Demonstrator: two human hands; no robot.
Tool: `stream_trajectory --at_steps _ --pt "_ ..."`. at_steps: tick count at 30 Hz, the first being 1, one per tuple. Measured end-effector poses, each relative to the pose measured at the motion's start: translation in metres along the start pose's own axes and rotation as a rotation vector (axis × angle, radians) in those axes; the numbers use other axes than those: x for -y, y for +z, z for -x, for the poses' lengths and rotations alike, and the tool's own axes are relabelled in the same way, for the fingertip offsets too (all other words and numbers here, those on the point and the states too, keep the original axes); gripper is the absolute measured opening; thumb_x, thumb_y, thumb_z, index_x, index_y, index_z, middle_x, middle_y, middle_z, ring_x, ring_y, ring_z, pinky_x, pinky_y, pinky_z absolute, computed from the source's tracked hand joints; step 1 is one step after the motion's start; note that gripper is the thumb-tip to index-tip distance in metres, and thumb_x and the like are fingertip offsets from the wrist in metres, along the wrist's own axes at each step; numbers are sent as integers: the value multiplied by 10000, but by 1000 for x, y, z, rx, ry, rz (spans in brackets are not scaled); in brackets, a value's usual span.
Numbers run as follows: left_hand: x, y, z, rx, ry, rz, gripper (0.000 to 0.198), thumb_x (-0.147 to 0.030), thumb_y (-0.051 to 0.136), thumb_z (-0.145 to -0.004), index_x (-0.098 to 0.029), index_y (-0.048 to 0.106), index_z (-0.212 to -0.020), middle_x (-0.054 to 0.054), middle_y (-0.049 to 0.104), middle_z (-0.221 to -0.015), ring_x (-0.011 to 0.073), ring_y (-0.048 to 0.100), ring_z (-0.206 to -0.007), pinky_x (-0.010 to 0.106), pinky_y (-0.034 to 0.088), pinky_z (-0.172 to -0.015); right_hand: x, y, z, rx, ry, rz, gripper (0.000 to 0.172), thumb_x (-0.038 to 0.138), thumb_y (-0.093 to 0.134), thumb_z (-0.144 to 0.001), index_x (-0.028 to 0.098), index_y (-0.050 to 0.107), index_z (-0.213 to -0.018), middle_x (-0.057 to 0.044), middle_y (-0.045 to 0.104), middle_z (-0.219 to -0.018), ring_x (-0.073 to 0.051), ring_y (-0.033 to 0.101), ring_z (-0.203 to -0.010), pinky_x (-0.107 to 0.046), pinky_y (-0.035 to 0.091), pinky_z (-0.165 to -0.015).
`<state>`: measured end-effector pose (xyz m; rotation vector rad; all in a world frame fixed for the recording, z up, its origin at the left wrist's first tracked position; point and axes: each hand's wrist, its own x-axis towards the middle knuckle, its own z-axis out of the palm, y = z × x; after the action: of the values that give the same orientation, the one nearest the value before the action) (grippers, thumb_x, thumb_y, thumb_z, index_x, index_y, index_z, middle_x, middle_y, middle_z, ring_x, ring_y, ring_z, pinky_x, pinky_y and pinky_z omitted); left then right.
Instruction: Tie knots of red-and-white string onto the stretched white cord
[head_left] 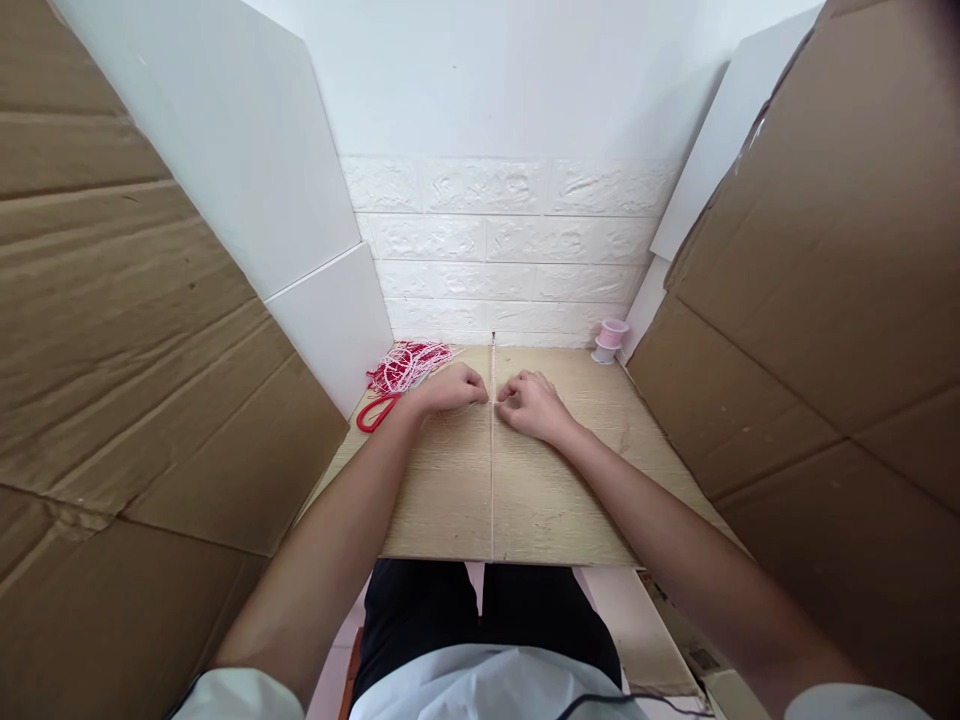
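A pale cord [492, 480] runs taut down the middle of the wooden board, from a small nail [493, 335] at the back to the front edge. My left hand [456, 388] is closed in a pinch just left of the cord. Facing it from the right, my right hand [531, 404] pinches too, its fingertips close to the cord. Between the fingertips a thin thread crosses the cord, and its ends inside the fingers are hidden. Faint loose strands of the thread [444, 420] lie below my left hand.
Red and white braided strings [409, 366] lie in a heap at the back left, beside red-handled scissors [377, 412] partly behind my left arm. Two stacked thread spools [611, 335] stand at the back right. Cardboard walls [150, 350] flank both sides, and a white brick-patterned wall [510, 240] closes the back.
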<state>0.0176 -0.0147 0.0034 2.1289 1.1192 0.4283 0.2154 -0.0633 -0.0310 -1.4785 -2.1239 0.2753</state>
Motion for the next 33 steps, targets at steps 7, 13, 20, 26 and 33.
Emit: stream_trajectory --at_steps 7,13,20,26,33 --pt "-1 3 0 54 15 -16 250 -338 589 -681 -143 737 -729 -31 495 -561 111 389 -549 262 284 -540 -4 12 -4 -25 -40 -98 90 214 610 -774 200 699 -781 -45 638 -834 -193 548 -863 -299 389 -810" --pt "4 4 -3 20 -1 -23 232 -318 569 -686 -149 719 -734 -23 543 -604 112 422 -556 259 323 -558 -8 13 -7 -46 5 -126 68 194 604 -751 190 672 -744 -31 663 -803 -167 555 -793 -269 387 -734" --pt "8 4 -4 -94 -25 -62 200 -327 552 -683 -159 636 -614 -19 527 -578 125 450 -568 267 317 -544 -10 9 -7 -63 110 -121 83 193 575 -746 190 628 -682 -13 672 -754 -148 552 -713 -252 356 -646" --pt "4 2 -1 -144 -61 -51 195 -329 559 -660 -166 584 -557 -17 498 -551 132 449 -566 274 291 -524 -10 6 -6 -52 165 -117 82 193 565 -746 184 613 -679 -20 672 -748 -144 550 -690 -242 341 -616" --pt "2 1 1 -147 -75 -81 196 -326 560 -654 -175 543 -529 -19 470 -534 132 433 -554 277 289 -524 -11 6 -8 -46 175 -121 77 189 573 -738 182 597 -665 -19 663 -722 -143 545 -670 -241 340 -606"
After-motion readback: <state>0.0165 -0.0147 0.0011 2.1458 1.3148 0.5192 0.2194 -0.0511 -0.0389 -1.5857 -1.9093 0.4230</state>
